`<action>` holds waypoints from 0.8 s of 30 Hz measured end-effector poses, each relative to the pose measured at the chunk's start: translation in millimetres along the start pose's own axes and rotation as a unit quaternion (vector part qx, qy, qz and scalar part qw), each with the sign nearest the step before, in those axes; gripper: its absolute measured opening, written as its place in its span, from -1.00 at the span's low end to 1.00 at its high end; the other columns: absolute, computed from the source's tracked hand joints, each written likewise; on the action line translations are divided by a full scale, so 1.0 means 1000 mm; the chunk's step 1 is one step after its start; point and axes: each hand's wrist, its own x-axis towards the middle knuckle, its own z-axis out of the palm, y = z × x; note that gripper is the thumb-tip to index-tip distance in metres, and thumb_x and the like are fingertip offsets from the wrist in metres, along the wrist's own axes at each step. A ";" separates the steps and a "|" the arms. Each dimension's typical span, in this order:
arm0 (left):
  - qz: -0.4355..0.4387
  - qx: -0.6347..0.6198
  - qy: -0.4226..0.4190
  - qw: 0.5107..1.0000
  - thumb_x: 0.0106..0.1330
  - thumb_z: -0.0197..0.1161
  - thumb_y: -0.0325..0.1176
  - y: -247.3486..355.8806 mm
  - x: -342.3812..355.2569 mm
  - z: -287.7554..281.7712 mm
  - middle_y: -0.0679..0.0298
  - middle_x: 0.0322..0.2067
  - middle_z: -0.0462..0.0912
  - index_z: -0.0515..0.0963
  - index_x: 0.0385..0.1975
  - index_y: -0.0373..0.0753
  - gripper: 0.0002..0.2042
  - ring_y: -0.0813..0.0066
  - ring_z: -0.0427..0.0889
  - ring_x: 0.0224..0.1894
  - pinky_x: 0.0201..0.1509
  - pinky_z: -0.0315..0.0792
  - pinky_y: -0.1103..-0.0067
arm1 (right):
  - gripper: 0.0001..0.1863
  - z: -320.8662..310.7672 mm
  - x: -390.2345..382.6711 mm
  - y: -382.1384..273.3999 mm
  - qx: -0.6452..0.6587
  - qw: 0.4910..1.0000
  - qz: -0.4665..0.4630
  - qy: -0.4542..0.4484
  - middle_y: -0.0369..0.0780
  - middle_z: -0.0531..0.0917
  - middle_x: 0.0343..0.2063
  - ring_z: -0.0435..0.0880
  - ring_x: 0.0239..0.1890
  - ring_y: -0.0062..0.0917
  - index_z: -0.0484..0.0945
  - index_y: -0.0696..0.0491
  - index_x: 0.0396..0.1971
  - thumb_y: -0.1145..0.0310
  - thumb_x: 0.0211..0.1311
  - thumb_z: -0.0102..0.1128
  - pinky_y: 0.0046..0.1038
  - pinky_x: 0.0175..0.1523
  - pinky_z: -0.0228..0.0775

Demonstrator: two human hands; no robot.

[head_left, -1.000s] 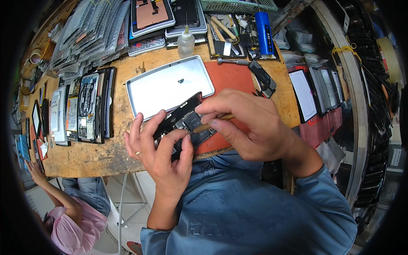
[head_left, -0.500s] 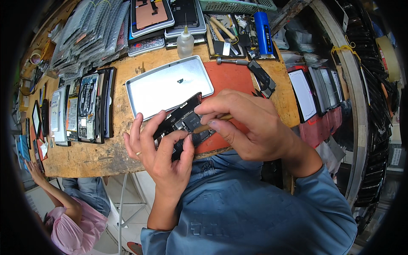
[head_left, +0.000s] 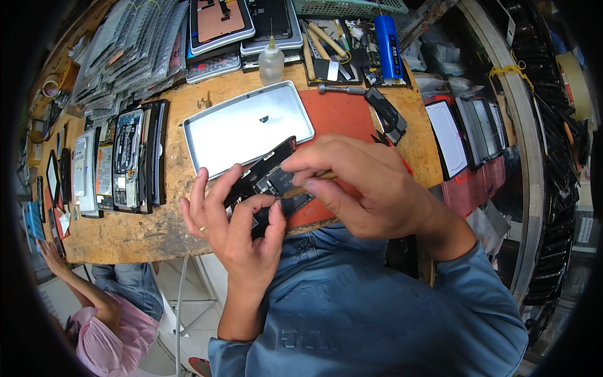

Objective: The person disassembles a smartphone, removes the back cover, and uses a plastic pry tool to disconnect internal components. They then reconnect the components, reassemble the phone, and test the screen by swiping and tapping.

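Observation:
My left hand (head_left: pixel 242 229) is closed around a dark, opened phone (head_left: pixel 267 173), thumb and fingertips on its edges. The phone is tilted above the table's front edge, and its inner parts show. Over it, my right hand (head_left: pixel 364 185) pinches a thin wooden-looking stick (head_left: pixel 295 190) whose tip rests on or just above the phone's inside near my left fingertips. Exactly where the tip touches is too small to tell. Behind the phone lies a shallow white metal tray (head_left: pixel 220 141) with a small dark piece (head_left: pixel 264 119) in it.
A red mat (head_left: pixel 342 116) lies under my hands. A clear needle bottle (head_left: pixel 271 63), a screwdriver (head_left: pixel 342 90) and a blue cylinder (head_left: pixel 388 47) stand or lie toward the back. Opened phones (head_left: pixel 129 160) and bubble-wrapped packs (head_left: pixel 125 56) fill the left. Another person (head_left: pixel 116 327) sits at lower left.
The stick and my right fingers have shifted very slightly left over the phone. Both hands keep their hold, and the rest of the scene looks the same.

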 end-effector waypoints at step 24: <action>0.019 0.010 -0.028 0.999 0.11 0.22 -0.32 -0.008 0.005 -0.001 0.07 0.30 0.55 0.55 -0.17 -0.18 -0.73 -0.20 0.22 0.54 0.60 -0.33 -0.09 | -0.65 -0.006 -0.012 0.019 -0.122 0.985 -0.018 -0.117 0.00 0.68 -0.20 0.74 -0.18 -0.12 0.54 0.27 0.03 0.60 0.23 0.24 -0.23 -0.10 0.60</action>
